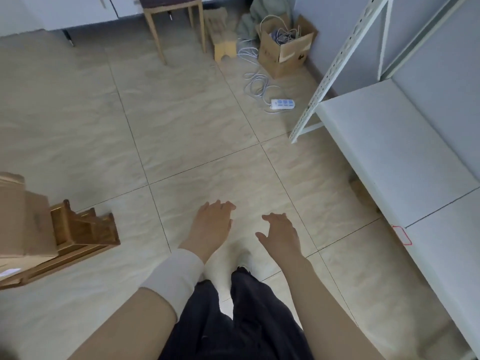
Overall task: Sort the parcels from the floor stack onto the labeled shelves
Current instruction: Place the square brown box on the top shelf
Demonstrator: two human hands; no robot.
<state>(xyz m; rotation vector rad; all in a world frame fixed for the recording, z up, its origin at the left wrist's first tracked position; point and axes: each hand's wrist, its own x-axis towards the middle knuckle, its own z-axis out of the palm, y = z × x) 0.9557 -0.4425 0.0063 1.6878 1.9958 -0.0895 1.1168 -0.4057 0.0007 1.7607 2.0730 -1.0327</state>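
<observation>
My left hand (211, 224) and my right hand (279, 232) hang over the tiled floor in front of my legs, fingers relaxed and spread, holding nothing. At the left edge stand brown cardboard parcels (24, 216) stacked on the floor. A white metal shelf unit (394, 152) runs along the right wall; its lower board is bare. A small red-outlined label (402, 235) sits on the shelf's front edge, to the right of my right hand.
A wooden rack (83, 232) lies on the floor beside the parcels. Farther off are an open cardboard box with cables (284, 48), a white power strip (282, 103) with looped cord, a wooden chair (174, 19) and a small yellow stool (224, 49).
</observation>
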